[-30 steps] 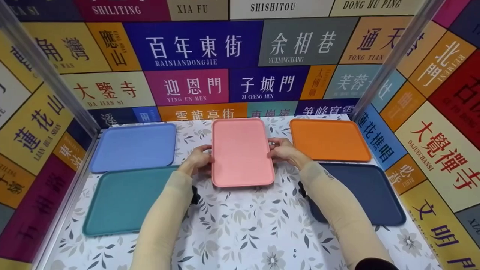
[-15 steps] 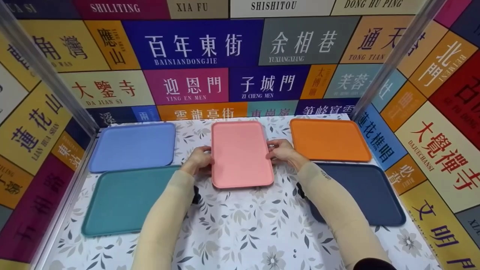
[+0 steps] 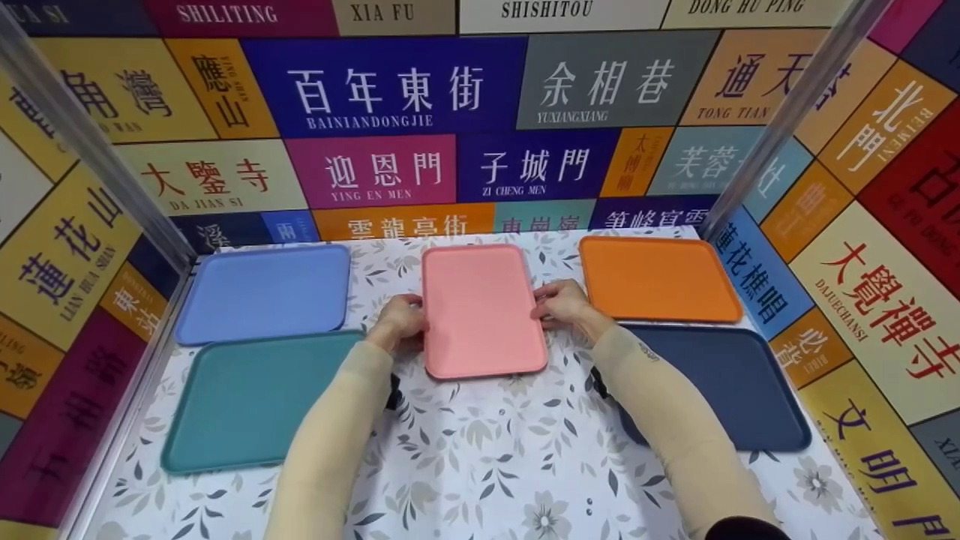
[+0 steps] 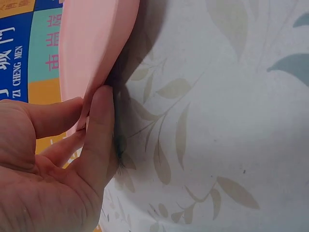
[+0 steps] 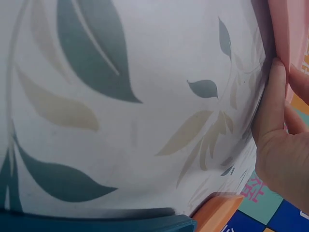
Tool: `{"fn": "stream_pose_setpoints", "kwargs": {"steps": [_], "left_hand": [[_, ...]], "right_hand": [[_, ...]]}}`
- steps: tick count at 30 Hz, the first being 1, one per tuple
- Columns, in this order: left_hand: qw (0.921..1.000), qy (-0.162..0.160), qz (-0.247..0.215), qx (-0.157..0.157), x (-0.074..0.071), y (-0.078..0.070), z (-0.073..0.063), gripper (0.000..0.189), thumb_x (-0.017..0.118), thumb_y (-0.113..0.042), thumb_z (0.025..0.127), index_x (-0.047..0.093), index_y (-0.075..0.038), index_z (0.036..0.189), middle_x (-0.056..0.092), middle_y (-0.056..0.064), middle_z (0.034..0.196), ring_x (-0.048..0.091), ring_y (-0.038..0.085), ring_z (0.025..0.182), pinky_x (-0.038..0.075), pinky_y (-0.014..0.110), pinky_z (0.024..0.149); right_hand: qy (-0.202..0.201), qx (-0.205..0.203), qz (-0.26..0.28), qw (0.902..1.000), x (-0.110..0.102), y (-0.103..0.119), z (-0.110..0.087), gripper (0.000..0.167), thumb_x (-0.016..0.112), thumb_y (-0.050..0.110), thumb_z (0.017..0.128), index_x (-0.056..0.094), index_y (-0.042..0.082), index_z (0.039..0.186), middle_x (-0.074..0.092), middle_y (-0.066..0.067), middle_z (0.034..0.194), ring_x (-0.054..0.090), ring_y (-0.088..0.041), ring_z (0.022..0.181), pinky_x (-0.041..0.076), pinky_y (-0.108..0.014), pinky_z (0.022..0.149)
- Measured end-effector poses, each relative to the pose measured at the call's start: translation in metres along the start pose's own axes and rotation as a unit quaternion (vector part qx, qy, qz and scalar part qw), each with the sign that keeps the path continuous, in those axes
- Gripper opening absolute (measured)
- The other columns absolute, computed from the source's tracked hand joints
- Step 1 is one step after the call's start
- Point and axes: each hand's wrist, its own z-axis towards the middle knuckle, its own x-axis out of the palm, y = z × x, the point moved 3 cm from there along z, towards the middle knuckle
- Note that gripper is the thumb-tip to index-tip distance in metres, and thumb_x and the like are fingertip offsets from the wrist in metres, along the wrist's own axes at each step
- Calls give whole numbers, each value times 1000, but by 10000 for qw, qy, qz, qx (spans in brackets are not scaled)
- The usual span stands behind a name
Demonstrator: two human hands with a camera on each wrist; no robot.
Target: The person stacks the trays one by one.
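A pink rectangular tray [image 3: 484,311] lies lengthwise at the middle of the table, its short sides facing the back wall and the person. My left hand [image 3: 399,321] pinches its left edge, thumb on the rim and fingers at the underside. In the left wrist view that hand [image 4: 63,154] has the tray's rim [image 4: 104,63] between thumb and fingers. The right edge is pinched by my right hand [image 3: 566,306]. Thumb and fingers of this hand [image 5: 282,140] also meet at the pink rim [image 5: 285,29] in the right wrist view.
At left lie a periwinkle tray [image 3: 266,292] and a teal tray [image 3: 247,401], partly behind the left forearm. An orange tray [image 3: 660,279] and a navy tray [image 3: 739,390] lie at right. Walls printed with signs [image 3: 390,90] border the floral tablecloth [image 3: 480,465].
The pink tray has come slightly toward the person, its far edge now a little lower in the head view. Both hands keep their hold on its sides.
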Motion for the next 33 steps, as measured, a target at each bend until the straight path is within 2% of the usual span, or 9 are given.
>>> {"fn": "stream_pose_setpoints", "kwargs": {"steps": [3,5,7,10,12,16,20,26,33], "left_hand": [[9996,-88,258,10,0,1,6,68,64,-1,98,56,-9,164,66,17,153,70,26,124,63,36,109],[9982,-220,544,141,0,8,23,64,69,-6,95,61,-8,159,68,18,148,71,29,120,64,36,103],[9976,-259,633,99,0,8,24,62,72,-11,96,63,-8,157,69,18,149,71,29,121,63,37,106],[9964,-333,770,140,-1,6,21,61,76,-15,95,65,-8,154,69,18,150,70,31,123,61,39,109],[9970,-286,710,59,-2,0,6,60,74,-14,97,63,-9,156,67,17,154,69,30,128,59,40,116],[9943,-414,951,254,-2,2,8,55,74,-17,97,68,-9,151,73,18,145,74,30,119,63,37,106],[9913,-552,1156,303,0,-4,-1,52,72,-17,100,69,-10,151,73,18,147,73,32,125,61,39,112],[9938,-543,963,152,1,-4,0,53,69,-10,101,66,-11,154,70,17,150,71,31,130,61,41,114],[9935,-551,991,137,0,-3,6,40,73,-9,98,72,-5,138,74,18,136,72,33,122,62,44,110]], "right_hand": [[-47,21,-20,10000,0,0,0,48,84,-7,89,78,2,136,78,-6,108,77,-11,85,70,-27,76],[-54,46,5,10000,1,0,-1,47,84,-7,90,78,2,135,79,-8,112,78,-12,88,71,-28,78],[-79,67,-45,9999,2,0,0,46,84,-6,90,79,2,135,79,-9,114,78,-13,90,71,-29,79],[-115,102,-168,9997,3,1,1,46,84,-6,90,79,3,135,78,-10,116,78,-14,93,71,-29,80],[-163,116,-282,9994,4,2,1,46,85,-5,90,79,3,135,77,-9,117,78,-14,94,71,-29,81],[-214,147,-358,9990,5,2,2,47,85,-5,90,78,4,136,76,-10,120,77,-15,97,71,-31,83],[-250,159,-383,9988,6,2,2,45,84,-4,91,78,3,136,75,-10,120,76,-16,98,71,-31,85],[-292,73,-308,9991,7,4,0,44,82,-6,91,79,2,134,74,-11,121,77,-16,99,71,-30,84],[-153,111,-207,9996,5,4,-2,42,83,-3,92,77,1,133,75,-10,118,77,-16,98,71,-29,83]]}}
